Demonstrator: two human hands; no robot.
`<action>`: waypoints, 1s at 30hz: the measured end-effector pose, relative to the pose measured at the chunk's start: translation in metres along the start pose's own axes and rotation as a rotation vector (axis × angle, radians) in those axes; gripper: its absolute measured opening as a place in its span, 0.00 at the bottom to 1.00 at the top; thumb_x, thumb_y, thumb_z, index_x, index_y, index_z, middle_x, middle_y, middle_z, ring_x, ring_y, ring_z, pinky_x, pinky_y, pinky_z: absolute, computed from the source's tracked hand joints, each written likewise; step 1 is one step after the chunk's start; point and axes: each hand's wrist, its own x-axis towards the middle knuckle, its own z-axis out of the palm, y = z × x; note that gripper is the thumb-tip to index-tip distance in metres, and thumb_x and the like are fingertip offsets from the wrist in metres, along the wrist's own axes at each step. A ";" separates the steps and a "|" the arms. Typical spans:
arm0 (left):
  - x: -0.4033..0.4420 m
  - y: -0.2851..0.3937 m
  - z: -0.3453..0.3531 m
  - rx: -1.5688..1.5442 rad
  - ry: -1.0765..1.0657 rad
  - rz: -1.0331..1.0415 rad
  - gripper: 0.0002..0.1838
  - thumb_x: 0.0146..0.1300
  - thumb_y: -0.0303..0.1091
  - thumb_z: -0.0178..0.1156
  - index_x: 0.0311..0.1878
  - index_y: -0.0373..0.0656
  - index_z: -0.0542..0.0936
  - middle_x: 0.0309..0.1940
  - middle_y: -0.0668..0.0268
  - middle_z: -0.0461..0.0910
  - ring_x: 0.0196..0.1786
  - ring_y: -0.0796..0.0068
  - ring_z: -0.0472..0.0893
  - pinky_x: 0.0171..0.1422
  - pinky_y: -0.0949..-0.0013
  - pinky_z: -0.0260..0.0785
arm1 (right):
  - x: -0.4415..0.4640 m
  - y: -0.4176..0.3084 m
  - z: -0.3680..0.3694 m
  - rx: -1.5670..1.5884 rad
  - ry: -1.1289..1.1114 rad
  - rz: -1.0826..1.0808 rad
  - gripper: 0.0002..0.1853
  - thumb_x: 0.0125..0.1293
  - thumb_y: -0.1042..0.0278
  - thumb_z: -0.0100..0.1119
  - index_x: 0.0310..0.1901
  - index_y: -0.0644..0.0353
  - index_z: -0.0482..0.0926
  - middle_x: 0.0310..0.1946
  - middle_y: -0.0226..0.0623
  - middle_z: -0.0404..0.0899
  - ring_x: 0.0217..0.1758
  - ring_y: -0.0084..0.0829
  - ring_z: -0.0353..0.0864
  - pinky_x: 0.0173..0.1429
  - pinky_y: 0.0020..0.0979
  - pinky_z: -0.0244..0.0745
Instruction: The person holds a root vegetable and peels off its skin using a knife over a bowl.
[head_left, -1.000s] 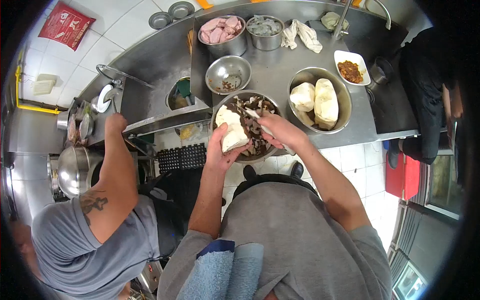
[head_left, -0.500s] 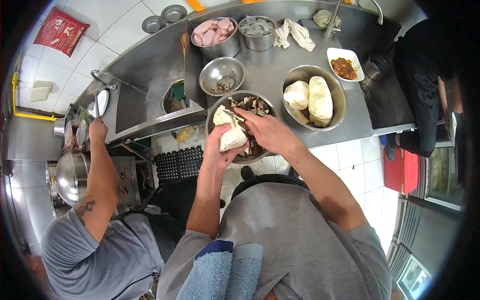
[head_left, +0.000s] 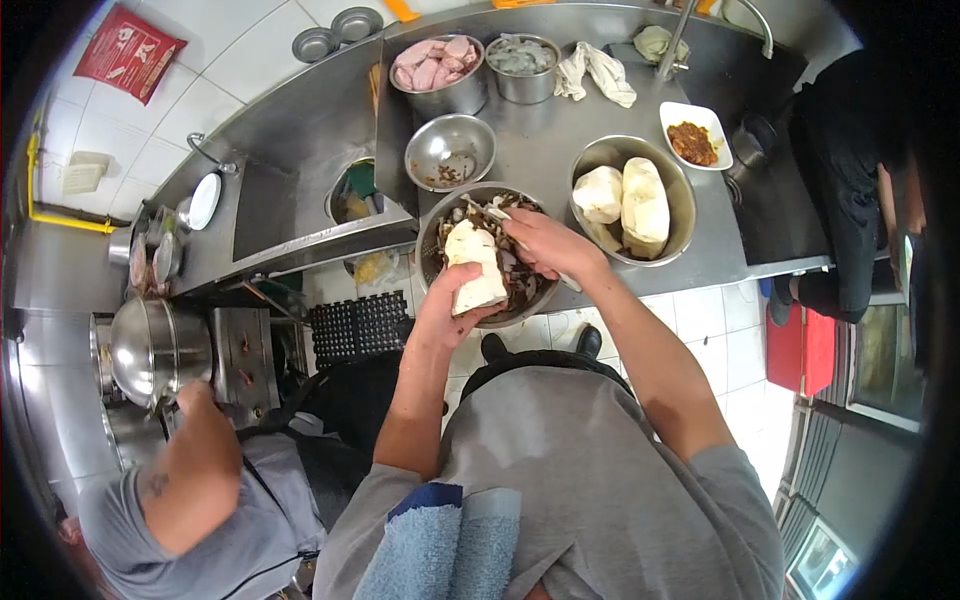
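My left hand [head_left: 447, 312] grips a peeled, cream-white root vegetable [head_left: 474, 262] with a blocky shape, tilted over a steel bowl [head_left: 427, 285] of dark peelings [head_left: 517, 290]. Closed around a slim, pale-handled peeler [head_left: 490, 211], my right hand [head_left: 548, 245] is just right of the vegetable; the peeler's head is partly lost among the peelings. To the right, another steel bowl [head_left: 682, 228] holds larger peeled pieces [head_left: 645, 205]. Behind the peelings stands a smaller steel bowl [head_left: 440, 140] with a few brown scraps in it.
Pots of pink meat slices [head_left: 436, 65] and greyish pieces [head_left: 522, 55] stand at the back, beside a white cloth [head_left: 597, 73]. A white dish of red-brown food [head_left: 693, 143] sits near the tap. At left a co-worker's arm [head_left: 195, 470] is close to a steel pot [head_left: 150, 345].
My right hand has drawn back from the vegetable, and the peeler now shows in it. The vegetable is held more upright. The co-worker's hand has moved from the sink side down to the pot.
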 end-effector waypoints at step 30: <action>0.010 -0.008 -0.010 0.157 0.012 0.032 0.32 0.57 0.34 0.63 0.67 0.39 0.70 0.52 0.59 0.82 0.49 0.62 0.86 0.53 0.59 0.82 | 0.027 0.017 0.029 -0.227 0.317 -0.380 0.18 0.78 0.60 0.40 0.61 0.58 0.73 0.44 0.59 0.82 0.47 0.61 0.80 0.54 0.56 0.73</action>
